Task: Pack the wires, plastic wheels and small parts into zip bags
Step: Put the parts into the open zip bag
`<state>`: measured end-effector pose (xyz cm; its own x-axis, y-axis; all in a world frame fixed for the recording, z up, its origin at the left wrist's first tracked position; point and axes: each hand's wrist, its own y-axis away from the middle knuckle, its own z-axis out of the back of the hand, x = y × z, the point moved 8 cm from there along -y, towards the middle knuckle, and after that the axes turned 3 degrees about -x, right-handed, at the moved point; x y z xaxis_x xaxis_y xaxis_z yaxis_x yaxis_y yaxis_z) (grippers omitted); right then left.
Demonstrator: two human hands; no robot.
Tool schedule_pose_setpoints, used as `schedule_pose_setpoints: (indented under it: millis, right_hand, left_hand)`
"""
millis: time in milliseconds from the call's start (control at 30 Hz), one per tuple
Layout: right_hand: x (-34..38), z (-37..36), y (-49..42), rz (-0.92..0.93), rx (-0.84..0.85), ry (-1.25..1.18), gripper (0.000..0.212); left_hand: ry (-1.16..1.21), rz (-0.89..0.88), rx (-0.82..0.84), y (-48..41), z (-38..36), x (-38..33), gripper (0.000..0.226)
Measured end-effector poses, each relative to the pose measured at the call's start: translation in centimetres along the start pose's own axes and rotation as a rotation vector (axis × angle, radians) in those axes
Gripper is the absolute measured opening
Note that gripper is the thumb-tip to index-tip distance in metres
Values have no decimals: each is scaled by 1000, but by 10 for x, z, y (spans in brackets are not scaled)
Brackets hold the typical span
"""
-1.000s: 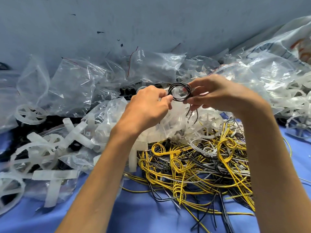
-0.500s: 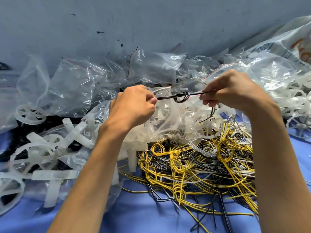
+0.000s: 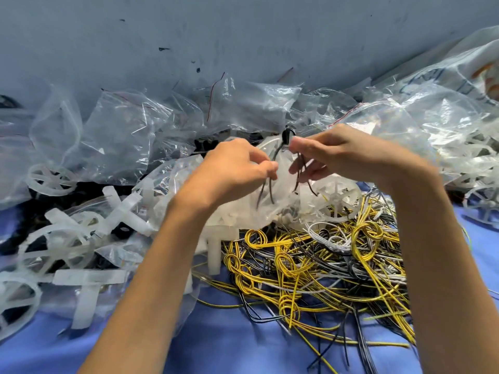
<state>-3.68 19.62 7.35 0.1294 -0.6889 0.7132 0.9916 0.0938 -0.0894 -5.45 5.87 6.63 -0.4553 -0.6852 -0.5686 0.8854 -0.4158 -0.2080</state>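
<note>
A black wire bundle [image 3: 285,136], tied into a small knot, hangs between my two hands above the pile. My left hand [image 3: 235,168] pinches one strand that trails down from the knot. My right hand [image 3: 332,155] pinches the other strand just right of the knot, and the loose ends dangle below. Underneath lies a heap of yellow, black and white wires [image 3: 318,260] on the blue cloth [image 3: 243,344]. A white plastic wheel [image 3: 334,197] rests at the heap's far edge.
Clear zip bags [image 3: 129,130] are piled along the grey wall, some filled with white plastic parts. More white wheels and cross-shaped pieces [image 3: 89,282] lie at the left. A large bag of wheels [image 3: 442,125] fills the right side.
The round black coil was pulled out sideways between my hands. The hands have since come back together, and the wire stands as a tight knot with its ends hanging down.
</note>
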Motion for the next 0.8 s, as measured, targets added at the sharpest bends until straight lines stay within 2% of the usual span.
schedule_pose_setpoints:
  millis: [33, 100, 200, 300, 400, 533, 600, 733, 800]
  right_hand:
    - [7, -4, -1, 30, -6, 46, 56]
    - [16, -10, -3, 88, -32, 133, 58]
    - [15, -11, -7, 90, -88, 152, 47]
    - [12, -7, -9, 80, -99, 51, 23]
    - [9, -4, -9, 76, -88, 6, 31]
    - [17, -17, -6, 112, -7, 74, 23]
    - [22, -18, -6, 129, -45, 103, 22]
    - [19, -17, -6, 92, -104, 127, 17]
    - [15, -12, -6, 62, -129, 70, 10]
  left_hand:
    - [-43, -12, -6, -1, -6, -4, 21]
    - [-77, -33, -31, -2, -14, -10, 16]
    - [-42, -56, 14, -2, -20, -11, 23]
    - [-11, -94, 124, 0, -19, -10, 33]
    - [58, -92, 91, 1, -8, -7, 25]
    - [106, -103, 118, 4, -4, -8, 13]
    - [65, -114, 151, 6, -7, -12, 10]
    - [0, -123, 204, 7, -9, -11, 24]
    - [6, -102, 197, 7, -8, -7, 44]
